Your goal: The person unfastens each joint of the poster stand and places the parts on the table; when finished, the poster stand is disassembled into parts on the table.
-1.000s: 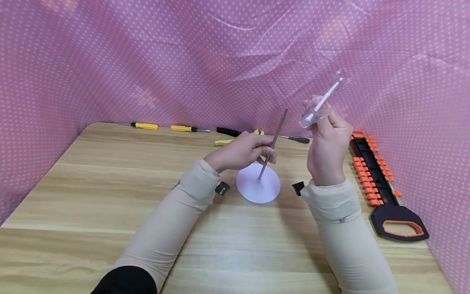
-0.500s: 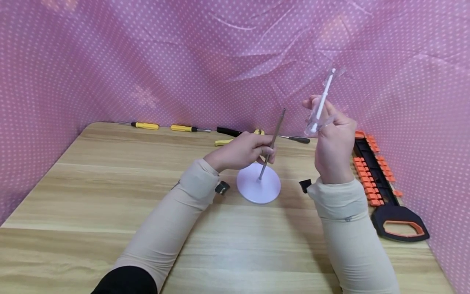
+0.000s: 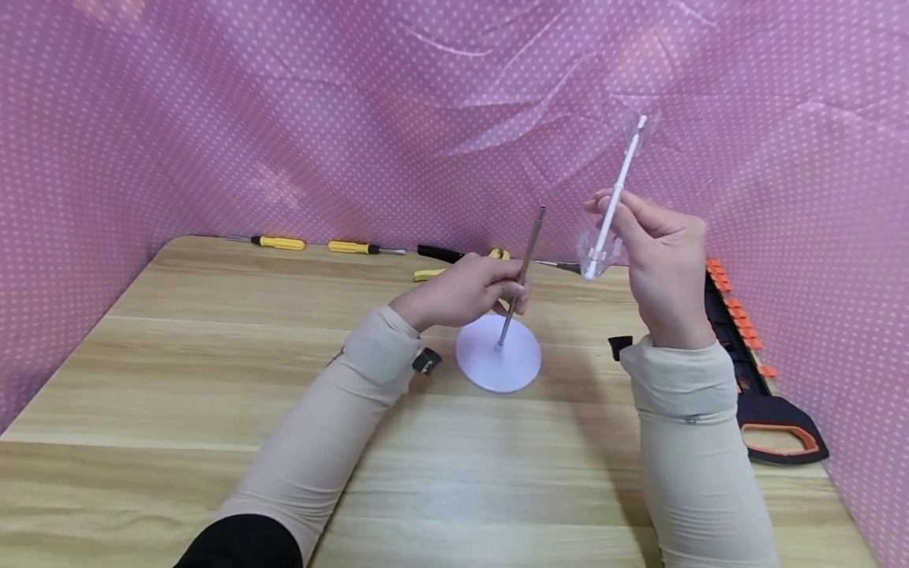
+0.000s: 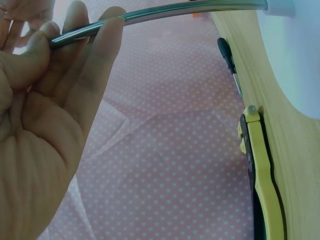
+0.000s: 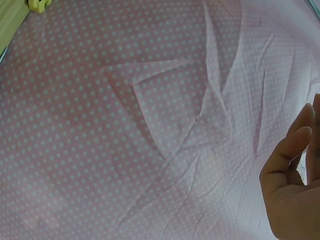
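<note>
A thin metal rod [image 3: 531, 244] stands tilted in a round white base [image 3: 499, 371] on the table. My left hand [image 3: 461, 293] pinches this rod partway up, and its thumb and fingers show around the rod [image 4: 195, 9] in the left wrist view. Raised to the right, my right hand [image 3: 667, 264] pinches a slim white rod [image 3: 625, 166] near its middle. Clear plastic pieces sit at both ends of the white rod; their exact shape is hard to make out. In the right wrist view only part of that hand [image 5: 287, 185] shows, at the right edge.
Along the table's back edge lie two yellow-handled screwdrivers [image 3: 282, 243], yellow-and-black pliers [image 3: 432, 274] and a dark-handled screwdriver [image 4: 226, 51]. A black-and-orange rack [image 3: 781, 422] lies at the right, partly behind my right arm. A pink dotted cloth [image 3: 398, 142] hangs around the table.
My right hand has moved right and turned, so the white rod now shows along its full length and stands more upright. My left hand stays on the metal rod, almost still.
</note>
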`<state>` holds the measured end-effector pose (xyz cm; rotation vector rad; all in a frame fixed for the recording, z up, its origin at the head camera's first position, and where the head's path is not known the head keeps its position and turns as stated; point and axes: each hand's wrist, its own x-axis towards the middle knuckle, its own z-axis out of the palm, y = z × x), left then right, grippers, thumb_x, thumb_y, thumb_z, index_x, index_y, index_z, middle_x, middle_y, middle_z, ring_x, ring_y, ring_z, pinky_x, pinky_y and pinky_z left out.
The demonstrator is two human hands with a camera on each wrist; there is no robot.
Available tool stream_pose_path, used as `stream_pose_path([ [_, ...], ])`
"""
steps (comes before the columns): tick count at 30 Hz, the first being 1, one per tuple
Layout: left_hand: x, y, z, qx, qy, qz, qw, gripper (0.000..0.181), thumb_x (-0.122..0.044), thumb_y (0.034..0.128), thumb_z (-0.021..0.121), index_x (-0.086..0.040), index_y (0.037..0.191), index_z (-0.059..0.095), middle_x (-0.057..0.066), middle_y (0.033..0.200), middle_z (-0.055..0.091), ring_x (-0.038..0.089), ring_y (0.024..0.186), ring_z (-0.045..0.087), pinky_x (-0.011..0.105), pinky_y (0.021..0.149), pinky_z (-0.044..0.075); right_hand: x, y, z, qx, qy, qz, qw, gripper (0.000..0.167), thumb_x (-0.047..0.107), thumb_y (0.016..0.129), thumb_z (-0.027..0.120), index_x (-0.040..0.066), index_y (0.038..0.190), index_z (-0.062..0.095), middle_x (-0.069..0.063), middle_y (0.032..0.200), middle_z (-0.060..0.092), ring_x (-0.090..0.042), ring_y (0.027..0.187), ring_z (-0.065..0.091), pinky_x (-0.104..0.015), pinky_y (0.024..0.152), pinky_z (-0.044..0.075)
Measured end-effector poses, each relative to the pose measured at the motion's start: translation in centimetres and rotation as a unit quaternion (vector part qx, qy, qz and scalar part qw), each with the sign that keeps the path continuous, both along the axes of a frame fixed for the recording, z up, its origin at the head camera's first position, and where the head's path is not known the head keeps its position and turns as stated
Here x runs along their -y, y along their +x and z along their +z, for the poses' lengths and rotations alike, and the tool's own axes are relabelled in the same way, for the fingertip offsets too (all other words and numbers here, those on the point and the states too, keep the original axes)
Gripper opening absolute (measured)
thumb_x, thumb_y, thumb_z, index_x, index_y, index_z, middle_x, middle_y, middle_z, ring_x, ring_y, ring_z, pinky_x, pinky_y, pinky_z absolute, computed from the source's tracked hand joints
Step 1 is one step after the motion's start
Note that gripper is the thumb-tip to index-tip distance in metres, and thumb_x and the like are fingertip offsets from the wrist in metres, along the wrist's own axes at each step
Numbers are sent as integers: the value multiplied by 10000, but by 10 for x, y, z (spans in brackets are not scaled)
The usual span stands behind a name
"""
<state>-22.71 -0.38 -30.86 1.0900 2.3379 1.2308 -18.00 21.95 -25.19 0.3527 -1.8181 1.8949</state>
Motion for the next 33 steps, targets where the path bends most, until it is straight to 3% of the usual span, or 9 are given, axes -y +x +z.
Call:
stream_pose_path([
  [6, 3, -1, 0, 3, 13, 221, 9998, 170, -120, 1102, 551, -82, 996, 678, 58, 940, 709, 163, 988, 714, 231, 807, 659, -2, 0, -1, 4, 138, 41, 9999, 168, 73, 977, 768, -40, 1094, 810, -14, 974, 822, -156, 1003, 760, -227, 919, 573],
  [12, 3, -1, 1, 122, 86, 202, 9997, 162, -101, 1101, 550, -70, 1001, 673, 70, 935, 706, 172, 983, 710, 252, 817, 665, -5, 1, 1, 197, 391, 83, 9990, 193, 108, 979, 776, -39, 1099, 810, -11, 1000, 819, -153, 1040, 748, -201, 995, 577],
  [16, 2, -2, 1, 201, 124, 149, 9996, 157, -93, 1102, 543, -62, 1009, 666, 79, 937, 703, 177, 979, 709, 237, 813, 662, -7, 1, 1, 363, 599, -39, 9975, 211, 121, 986, 772, -34, 1125, 804, 18, 990, 821, -129, 1034, 751, -179, 971, 574],
  [21, 3, -1, 1, 179, 118, 139, 9997, 164, -100, 1104, 541, -60, 1009, 668, 79, 940, 706, 177, 979, 714, 228, 811, 659, -9, 1, 2, 598, 1262, -405, 9894, 236, 171, 1004, 758, 4, 1164, 801, 92, 989, 817, -87, 1047, 738, -166, 952, 551],
  [24, 4, -2, 1, 209, 109, 133, 9996, 169, -102, 1106, 538, -57, 1014, 674, 83, 950, 711, 179, 981, 719, 229, 814, 659, -11, 1, 1, 679, 1814, -648, 9789, 228, 210, 1007, 759, 59, 1169, 813, 128, 1009, 810, -56, 1021, 711, -156, 897, 535],
  [26, 4, -2, 1, 249, 93, 133, 9996, 173, -105, 1107, 536, -57, 1020, 677, 85, 960, 713, 178, 982, 720, 226, 815, 658, -12, 1, 1, 681, 2318, -909, 9661, 220, 235, 1013, 754, 106, 1179, 818, 112, 1044, 810, -49, 913, 668, -154, 765, 500],
  [28, 4, -3, 0, 312, 98, 140, 9994, 175, -105, 1109, 534, -54, 1029, 681, 90, 970, 715, 177, 983, 722, 220, 815, 656, -12, 1, 0, 645, 2871, -1155, 9487, 214, 248, 1017, 748, 138, 1187, 818, 61, 1088, 815, -68, 889, 652, -171, 711, 474],
  [31, 4, -4, -1, 373, 118, 152, 9991, 174, -104, 1110, 533, -42, 1050, 684, 98, 978, 716, 180, 985, 724, 222, 818, 657, -13, 1, 0, 690, 3655, -1277, 9194, 226, 271, 1019, 744, 154, 1199, 813, -59, 1179, 800, -163, 986, 708, -279, 811, 564],
  [33, 4, -5, -1, 386, 126, 158, 9990, 181, -107, 1111, 532, -21, 1071, 686, 102, 979, 717, 196, 993, 728, 224, 816, 658, -14, 1, 0, 815, 4124, -1138, 9002, 250, 286, 1020, 741, 140, 1212, 806, -117, 1224, 782, -278, 1154, 725, -448, 960, 599],
])
